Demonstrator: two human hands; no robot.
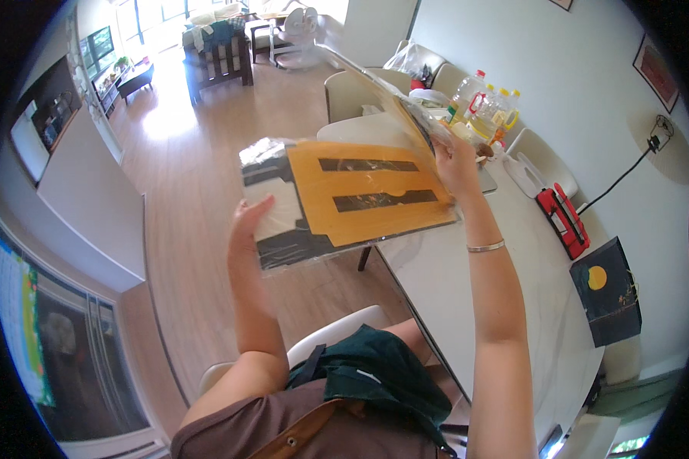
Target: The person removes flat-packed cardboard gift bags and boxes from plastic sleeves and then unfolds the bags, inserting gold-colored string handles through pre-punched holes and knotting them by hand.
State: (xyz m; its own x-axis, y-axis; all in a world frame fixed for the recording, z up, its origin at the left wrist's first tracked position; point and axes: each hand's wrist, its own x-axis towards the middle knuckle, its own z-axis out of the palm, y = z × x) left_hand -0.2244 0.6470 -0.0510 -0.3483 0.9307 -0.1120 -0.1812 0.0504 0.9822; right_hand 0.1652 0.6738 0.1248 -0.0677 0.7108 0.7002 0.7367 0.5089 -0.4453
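Note:
A flat plastic-wrapped package [375, 180], orange with black edges and two dark strips, is held up over the floor and the table's edge. My left hand [246, 222] grips its left end, the thumb on the pale panel in front and the fingers mostly hidden behind. At its right end, my right hand [458, 168] is closed around a second flat plastic-wrapped package [394, 96], tilted up and seen almost edge-on. Whether the two pieces are joined where they meet cannot be made out. A bracelet circles my right wrist.
The white marble-look table [505, 283] lies to my right. On it are oil bottles [486, 107], a red case [563, 222] and a dark bag with a yellow disc [608, 291]. A white chair [337, 333] stands close before me; wooden floor [184, 176] stretches away left.

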